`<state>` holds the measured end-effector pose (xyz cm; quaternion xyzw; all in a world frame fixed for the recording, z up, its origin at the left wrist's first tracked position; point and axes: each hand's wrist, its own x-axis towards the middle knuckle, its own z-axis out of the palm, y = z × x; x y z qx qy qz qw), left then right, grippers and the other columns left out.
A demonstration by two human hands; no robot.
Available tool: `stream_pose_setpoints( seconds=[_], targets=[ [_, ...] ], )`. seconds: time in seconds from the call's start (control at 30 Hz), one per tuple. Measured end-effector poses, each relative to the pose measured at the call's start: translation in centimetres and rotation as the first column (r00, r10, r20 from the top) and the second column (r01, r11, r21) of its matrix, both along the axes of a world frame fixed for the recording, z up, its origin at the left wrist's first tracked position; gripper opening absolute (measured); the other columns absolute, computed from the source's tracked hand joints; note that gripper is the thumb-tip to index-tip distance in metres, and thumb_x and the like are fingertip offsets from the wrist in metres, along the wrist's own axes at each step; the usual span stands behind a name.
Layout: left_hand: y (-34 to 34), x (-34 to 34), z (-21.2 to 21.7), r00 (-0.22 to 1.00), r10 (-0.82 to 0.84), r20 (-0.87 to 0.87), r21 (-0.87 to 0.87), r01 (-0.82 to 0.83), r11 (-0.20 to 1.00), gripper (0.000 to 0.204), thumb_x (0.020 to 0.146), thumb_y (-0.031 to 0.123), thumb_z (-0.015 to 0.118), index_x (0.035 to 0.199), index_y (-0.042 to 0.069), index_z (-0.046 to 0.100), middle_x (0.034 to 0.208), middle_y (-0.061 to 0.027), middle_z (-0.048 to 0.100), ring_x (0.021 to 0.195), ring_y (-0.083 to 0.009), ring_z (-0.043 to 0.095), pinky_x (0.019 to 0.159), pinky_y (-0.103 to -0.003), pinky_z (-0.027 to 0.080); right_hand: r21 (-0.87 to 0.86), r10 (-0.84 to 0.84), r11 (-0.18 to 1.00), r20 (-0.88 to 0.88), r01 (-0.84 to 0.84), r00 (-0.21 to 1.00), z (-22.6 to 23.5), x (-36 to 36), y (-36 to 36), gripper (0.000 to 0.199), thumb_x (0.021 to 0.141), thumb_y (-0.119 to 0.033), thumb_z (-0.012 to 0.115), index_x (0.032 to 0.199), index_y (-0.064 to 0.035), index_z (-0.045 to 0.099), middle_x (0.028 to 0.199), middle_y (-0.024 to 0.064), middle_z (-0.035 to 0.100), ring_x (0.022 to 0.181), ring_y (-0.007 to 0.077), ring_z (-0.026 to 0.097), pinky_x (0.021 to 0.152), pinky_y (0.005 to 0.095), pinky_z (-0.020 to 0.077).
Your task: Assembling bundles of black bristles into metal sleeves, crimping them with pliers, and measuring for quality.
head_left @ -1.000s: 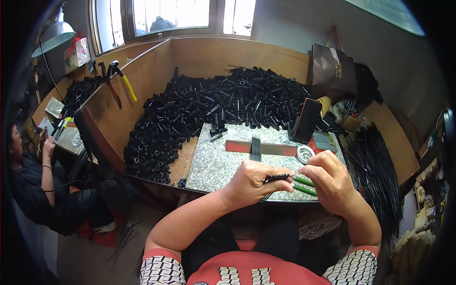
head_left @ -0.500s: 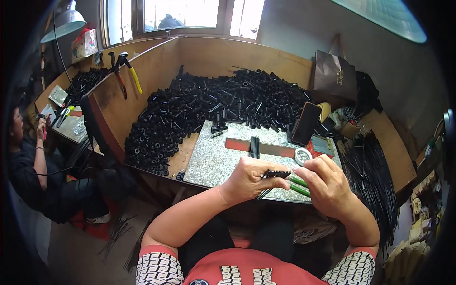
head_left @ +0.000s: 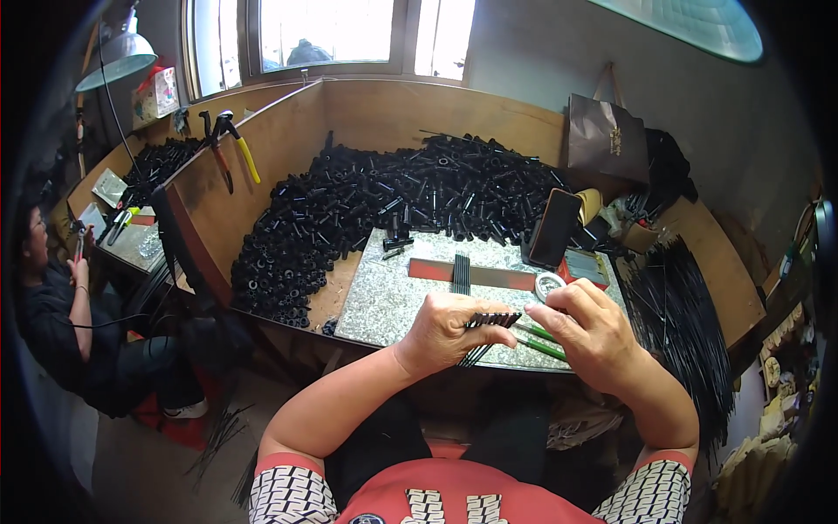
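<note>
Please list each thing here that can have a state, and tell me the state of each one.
Left hand: closed on a bundle of thin black rods.
Right hand: fingers pinched at the bundle's end.
Green sticks: lying flat on the stone slab.
Phone: propped upright, screen dark.
Black tubes: heaped loose.
Pliers: hanging on the partition.
Lamp: cannot tell if lit.

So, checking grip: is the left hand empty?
No, the left hand grips a small bundle of thin black rods above the speckled stone slab.

A dark paper bag [head_left: 607,138] stands against the back wall; a black phone screen [head_left: 555,229] leans below it.
</note>
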<state>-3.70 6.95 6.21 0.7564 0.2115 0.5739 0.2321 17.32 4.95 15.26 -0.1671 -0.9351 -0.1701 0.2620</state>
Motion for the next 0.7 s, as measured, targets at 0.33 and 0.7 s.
stream_pose_setpoints(
  seconds=[0.33, 0.7],
  targets=[
    [0.1, 0.2, -0.1, 0.999, 0.035, -0.03, 0.039, -0.034, 0.999, 0.027, 0.074, 0.02, 0.077, 0.092, 0.001, 0.07, 0.08, -0.0091, 0.071, 0.069, -0.0169, 0.068, 0.061, -0.026, 0.052, -0.05, -0.009, 0.999, 0.0, 0.009, 1.0, 0.0, 0.1, -0.1, 0.038, 0.069, 0.003, 0.062, 0.107, -0.0002, 0.06, 0.088, 0.0116, 0.055, 0.074, 0.025, 0.055, 0.063, 0.0341, 0.0482],
    [0.4, 1.1, -1.7, 0.989, 0.07, -0.128, 0.081, -0.059, 0.995, 0.024, 0.069, 0.023, 0.079, 0.082, 0.004, 0.07, 0.079, -0.0082, 0.069, 0.07, -0.0231, 0.067, 0.062, -0.031, 0.051, -0.301, 0.05, 0.947, -0.208, -0.112, 0.977, -0.4, -1.5, 0.2, 0.03, 0.076, 0.003, 0.067, 0.105, -0.0004, 0.06, 0.087, 0.0121, 0.057, 0.076, 0.027, 0.059, 0.063, 0.0349, 0.0502]
  ],
)
